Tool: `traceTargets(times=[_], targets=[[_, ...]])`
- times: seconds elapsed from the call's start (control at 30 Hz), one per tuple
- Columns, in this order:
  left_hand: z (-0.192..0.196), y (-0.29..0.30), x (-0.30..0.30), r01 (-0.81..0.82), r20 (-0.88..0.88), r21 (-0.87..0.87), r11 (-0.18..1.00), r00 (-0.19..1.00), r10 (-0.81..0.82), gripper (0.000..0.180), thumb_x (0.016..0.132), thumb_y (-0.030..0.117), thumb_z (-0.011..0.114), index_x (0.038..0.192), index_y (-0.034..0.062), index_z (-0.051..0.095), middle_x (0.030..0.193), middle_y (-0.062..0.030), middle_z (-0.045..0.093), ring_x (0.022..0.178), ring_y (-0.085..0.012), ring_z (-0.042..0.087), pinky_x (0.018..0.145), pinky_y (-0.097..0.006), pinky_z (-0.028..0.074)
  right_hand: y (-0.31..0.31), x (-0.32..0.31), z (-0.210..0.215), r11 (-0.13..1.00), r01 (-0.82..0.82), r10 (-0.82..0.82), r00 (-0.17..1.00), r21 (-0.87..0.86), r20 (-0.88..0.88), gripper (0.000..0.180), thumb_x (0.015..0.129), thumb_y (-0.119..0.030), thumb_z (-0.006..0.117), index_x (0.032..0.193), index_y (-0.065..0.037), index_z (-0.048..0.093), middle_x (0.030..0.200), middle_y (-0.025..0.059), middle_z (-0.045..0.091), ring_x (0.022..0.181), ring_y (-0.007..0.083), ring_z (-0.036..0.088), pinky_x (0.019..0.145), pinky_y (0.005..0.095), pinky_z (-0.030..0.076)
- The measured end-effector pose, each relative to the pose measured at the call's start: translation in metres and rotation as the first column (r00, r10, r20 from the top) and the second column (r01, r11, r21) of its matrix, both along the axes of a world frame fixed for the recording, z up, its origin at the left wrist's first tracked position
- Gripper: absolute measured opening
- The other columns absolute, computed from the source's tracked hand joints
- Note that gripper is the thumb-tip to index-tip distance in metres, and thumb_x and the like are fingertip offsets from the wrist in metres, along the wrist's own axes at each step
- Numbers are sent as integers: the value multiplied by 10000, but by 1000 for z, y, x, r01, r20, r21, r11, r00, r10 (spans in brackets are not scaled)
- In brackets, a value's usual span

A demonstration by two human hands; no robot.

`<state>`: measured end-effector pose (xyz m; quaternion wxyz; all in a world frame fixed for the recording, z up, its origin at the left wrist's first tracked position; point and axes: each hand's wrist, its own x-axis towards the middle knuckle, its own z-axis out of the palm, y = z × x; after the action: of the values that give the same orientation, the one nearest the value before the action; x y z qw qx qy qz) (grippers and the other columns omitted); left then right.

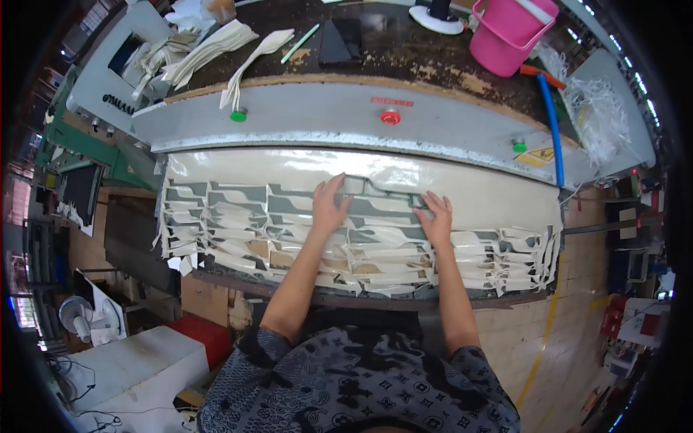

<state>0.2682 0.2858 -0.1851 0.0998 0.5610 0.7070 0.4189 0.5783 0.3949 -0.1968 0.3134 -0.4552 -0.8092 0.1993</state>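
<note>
Cutting die (382, 193) under both hands; pink bucket (509, 32) beyond.

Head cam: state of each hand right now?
Left hand: open, fingers spread, pressing on the metal cutting die.
Right hand: open, flat on the die's right end over the cream sheet.

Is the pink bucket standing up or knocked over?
Tilted: the pink bucket leans on the dark bench, its handle hanging across its side.

The cutting die (382, 193) lies partly hidden under both hands — the pink bucket (509, 32) is cut off at the top edge.
</note>
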Motion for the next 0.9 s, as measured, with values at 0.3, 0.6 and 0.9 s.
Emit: traceTargets(times=[0.3, 0.6, 0.9], targets=[[2, -5, -3, -3, -83, 25, 1000, 997, 5, 716, 847, 178, 827, 1504, 70, 563, 1422, -209, 644, 1338, -395, 564, 1169, -494, 385, -6, -2, -4, 997, 10, -15, 998, -79, -66, 421, 824, -269, 883, 1180, -62, 799, 1263, 149, 760, 1206, 281, 691, 1233, 498, 342], [-1, -3, -2, -27, -80, -4, 1000, 996, 27, 686, 841, 202, 838, 1479, 106, 603, 1420, -237, 637, 1329, -411, 567, 1170, -502, 384, 0, 2, -1, 992, -3, -13, 992, -125, -125, 455, 785, -232, 909, 1185, -47, 794, 1246, 144, 770, 1188, 260, 712, 1240, 504, 327], [-3, -1, 0, -39, -86, -11, 999, 996, 37, 671, 843, 181, 836, 1470, 95, 611, 1430, -225, 638, 1355, -403, 560, 1187, -497, 374, -3, -1, 12, 996, -37, 29, 995, -79, -97, 495, 776, -238, 907, 1221, -72, 763, 1216, 102, 771, 1206, 245, 689, 1237, 520, 318]])
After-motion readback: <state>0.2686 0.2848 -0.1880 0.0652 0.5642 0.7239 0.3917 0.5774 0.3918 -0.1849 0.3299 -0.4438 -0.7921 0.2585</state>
